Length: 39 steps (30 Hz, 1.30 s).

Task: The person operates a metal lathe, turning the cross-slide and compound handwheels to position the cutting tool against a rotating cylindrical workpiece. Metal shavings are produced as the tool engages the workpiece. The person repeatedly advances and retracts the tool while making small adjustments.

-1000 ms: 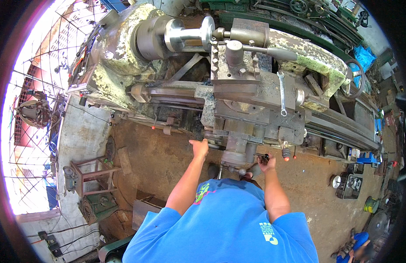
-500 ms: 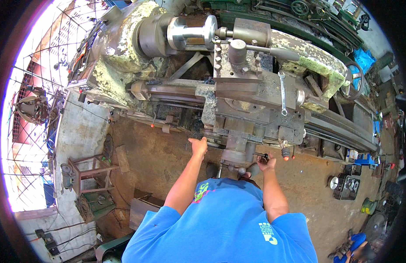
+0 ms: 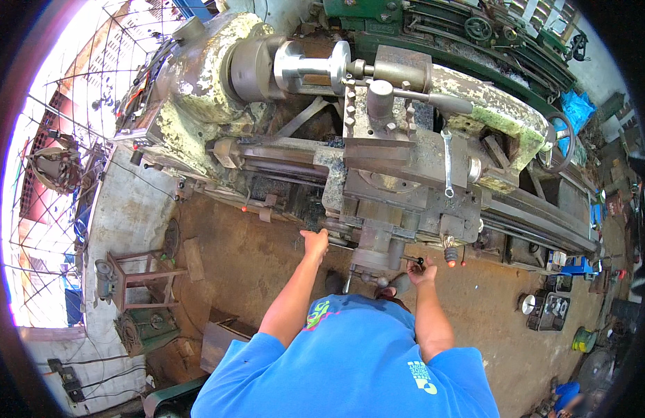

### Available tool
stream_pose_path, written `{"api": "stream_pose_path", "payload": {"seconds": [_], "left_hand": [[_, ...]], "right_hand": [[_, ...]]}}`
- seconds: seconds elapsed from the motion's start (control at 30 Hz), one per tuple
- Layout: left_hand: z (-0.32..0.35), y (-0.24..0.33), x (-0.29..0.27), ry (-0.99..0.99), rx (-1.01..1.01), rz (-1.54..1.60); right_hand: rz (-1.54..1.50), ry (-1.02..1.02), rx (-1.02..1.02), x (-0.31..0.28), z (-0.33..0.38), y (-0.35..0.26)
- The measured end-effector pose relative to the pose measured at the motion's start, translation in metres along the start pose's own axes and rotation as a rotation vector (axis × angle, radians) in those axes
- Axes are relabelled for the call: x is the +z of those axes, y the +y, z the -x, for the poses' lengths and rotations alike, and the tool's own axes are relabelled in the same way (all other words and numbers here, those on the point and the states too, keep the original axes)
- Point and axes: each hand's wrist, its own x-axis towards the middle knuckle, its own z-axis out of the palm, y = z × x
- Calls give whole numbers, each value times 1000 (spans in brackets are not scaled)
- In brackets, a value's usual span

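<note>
Below the left side of the lathe's carriage, my left hand is closed at the rim of a dark handwheel, thumb pointing left; its fingers are partly hidden. My right hand has its fingers bent round a short lever with a black knob, right of the cross-slide. Above them stands the tool post with its long handle. A shiny spool-shaped metal workpiece sits between the chuck and the tailstock. A combination wrench lies on the carriage.
A wooden stand is at left, near a green motor-like machine. Another green lathe stands behind. At right are a black crate and a blue box. Part of another person in blue shows at lower right.
The whole view has shifted slightly, with the lathe sitting a little lower in the picture. Both hands keep about the same places on the lathe's controls.
</note>
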Motion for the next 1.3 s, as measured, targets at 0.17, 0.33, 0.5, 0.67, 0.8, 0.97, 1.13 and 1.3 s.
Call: {"api": "stream_pose_path", "payload": {"seconds": [0.17,0.33,0.5,0.67,0.8,0.97,1.13,1.3], "left_hand": [[3,3,0,11,-25,0],[1,4,-2,21,12,-39],[2,5,-4,7,11,-46],[4,8,-5,0,5,-33],[5,9,-5,2,0,-29],[5,9,-7,-9,7,-29],[4,8,-8,-6,10,-23],[2,8,-9,-15,-4,-29]], "right_hand": [[-1,41,-8,2,3,0],[4,-26,3,0,2,0],[4,1,11,0,0,0],[-2,25,15,-2,-2,-1],[-23,4,38,-3,-5,-2],[-44,72,19,-3,-4,-1],[-13,-8,28,-3,0,-1],[0,25,13,-1,2,0]]}}
